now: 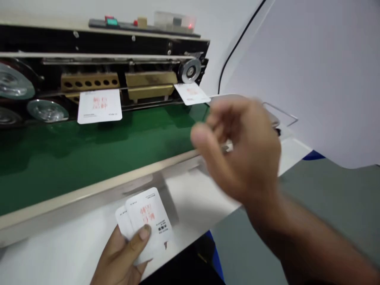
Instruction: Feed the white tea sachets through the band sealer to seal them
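Note:
Two white packets (158, 221) with red characters overlap in my left hand (124, 255), the thumb pressed on the upper one. My right hand (240, 146), blurred, is raised over the right end of the green belt (97, 154), its fingers curled and apart from the thumb, with no packet visible in it. Just left of its fingers, a packet (192, 94) sticks out of the sealing machine (103, 43) below a metal wheel (190, 70). Another packet (100, 106) hangs from the machine further left, above the belt.
Coloured switches (112, 21) and a clear box (175, 21) sit on top of the machine. Large metal wheels (14, 81) are at its left. A black cable (237, 43) runs down the wall behind. A white table (196, 198) lies below the belt's pale edge.

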A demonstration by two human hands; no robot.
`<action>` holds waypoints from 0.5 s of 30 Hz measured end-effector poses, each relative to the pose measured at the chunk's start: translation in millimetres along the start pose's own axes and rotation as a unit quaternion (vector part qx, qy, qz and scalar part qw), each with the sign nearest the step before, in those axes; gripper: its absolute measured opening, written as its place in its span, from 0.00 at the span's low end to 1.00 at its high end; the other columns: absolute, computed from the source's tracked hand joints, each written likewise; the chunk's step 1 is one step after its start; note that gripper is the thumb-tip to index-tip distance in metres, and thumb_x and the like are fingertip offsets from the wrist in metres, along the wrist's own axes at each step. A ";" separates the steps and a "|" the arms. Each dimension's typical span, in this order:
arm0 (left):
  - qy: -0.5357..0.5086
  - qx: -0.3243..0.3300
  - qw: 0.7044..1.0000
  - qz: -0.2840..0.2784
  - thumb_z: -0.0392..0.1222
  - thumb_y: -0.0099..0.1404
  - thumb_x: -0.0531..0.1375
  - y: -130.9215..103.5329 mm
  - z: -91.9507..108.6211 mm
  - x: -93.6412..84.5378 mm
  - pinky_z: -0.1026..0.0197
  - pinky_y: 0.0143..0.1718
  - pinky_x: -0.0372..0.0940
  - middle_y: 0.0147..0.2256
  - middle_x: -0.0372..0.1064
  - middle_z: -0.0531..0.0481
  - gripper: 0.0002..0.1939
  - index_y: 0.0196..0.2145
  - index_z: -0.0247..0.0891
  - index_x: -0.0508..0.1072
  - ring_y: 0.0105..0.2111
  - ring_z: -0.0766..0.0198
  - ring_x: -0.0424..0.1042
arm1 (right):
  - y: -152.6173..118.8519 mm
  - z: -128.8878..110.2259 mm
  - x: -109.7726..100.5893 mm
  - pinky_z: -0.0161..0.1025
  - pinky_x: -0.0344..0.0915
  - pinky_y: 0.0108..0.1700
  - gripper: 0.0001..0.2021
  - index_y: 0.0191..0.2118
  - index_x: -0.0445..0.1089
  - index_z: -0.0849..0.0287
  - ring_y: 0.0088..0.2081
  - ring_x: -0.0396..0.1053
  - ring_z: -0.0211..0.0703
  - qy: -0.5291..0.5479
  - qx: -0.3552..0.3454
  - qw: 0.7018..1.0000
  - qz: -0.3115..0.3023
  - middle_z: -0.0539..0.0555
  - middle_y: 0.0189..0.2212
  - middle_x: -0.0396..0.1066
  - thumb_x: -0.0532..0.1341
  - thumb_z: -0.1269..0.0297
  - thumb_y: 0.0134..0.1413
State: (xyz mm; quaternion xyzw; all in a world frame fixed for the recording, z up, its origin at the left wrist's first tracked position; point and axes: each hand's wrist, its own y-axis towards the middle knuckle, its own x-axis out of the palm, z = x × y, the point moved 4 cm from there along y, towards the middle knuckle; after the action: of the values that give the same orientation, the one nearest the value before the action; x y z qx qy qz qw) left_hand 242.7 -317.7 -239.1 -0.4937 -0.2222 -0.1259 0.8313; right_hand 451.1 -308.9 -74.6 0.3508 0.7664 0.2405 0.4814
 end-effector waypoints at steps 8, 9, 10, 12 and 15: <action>0.019 0.021 0.998 -0.051 0.45 0.52 0.72 4.6 -5.0 -0.8 0.55 0.40 0.69 0.33 0.80 0.50 0.32 0.53 0.44 0.67 0.38 0.53 0.78 | -130.2 -15.7 53.4 0.36 0.66 0.26 0.06 0.39 0.58 0.57 0.25 0.64 0.36 0.314 0.249 0.844 -0.357 0.48 0.26 0.63 0.55 0.61 0.63; 0.035 0.017 0.998 -0.053 0.46 0.53 0.71 5.1 -5.8 -1.6 0.55 0.40 0.69 0.33 0.80 0.49 0.28 0.50 0.43 0.68 0.37 0.53 0.78 | -130.4 -12.9 55.3 0.35 0.66 0.26 0.07 0.38 0.57 0.57 0.25 0.64 0.35 0.343 0.275 0.821 -0.366 0.48 0.27 0.62 0.55 0.61 0.63; 0.048 0.017 0.997 -0.057 0.47 0.54 0.70 5.7 -5.9 -1.9 0.55 0.39 0.69 0.33 0.80 0.49 0.26 0.49 0.43 0.68 0.37 0.53 0.78 | -128.5 -10.8 55.5 0.35 0.67 0.26 0.08 0.39 0.57 0.57 0.26 0.65 0.35 0.359 0.289 0.806 -0.371 0.48 0.29 0.63 0.56 0.60 0.62; 0.072 0.034 0.994 -0.073 0.48 0.54 0.70 6.7 -4.6 -1.5 0.56 0.40 0.67 0.35 0.80 0.50 0.33 0.55 0.45 0.64 0.39 0.54 0.77 | -121.6 -9.9 52.5 0.36 0.68 0.29 0.12 0.42 0.58 0.58 0.29 0.65 0.36 0.362 0.282 0.804 -0.379 0.50 0.33 0.64 0.59 0.58 0.60; 0.075 0.046 0.992 -0.089 0.49 0.53 0.71 7.5 -2.9 -0.6 0.58 0.37 0.66 0.36 0.80 0.52 0.46 0.64 0.49 0.51 0.41 0.53 0.76 | -116.6 -15.5 49.4 0.40 0.67 0.35 0.19 0.46 0.60 0.59 0.34 0.66 0.40 0.320 0.236 0.815 -0.421 0.53 0.37 0.68 0.65 0.57 0.54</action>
State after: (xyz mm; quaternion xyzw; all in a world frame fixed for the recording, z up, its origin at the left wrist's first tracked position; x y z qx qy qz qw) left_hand 246.1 -316.7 -246.4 -0.4221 -0.2077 -0.2258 0.8530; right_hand 387.0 -345.7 -178.6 -0.0005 0.9834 -0.0751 0.1654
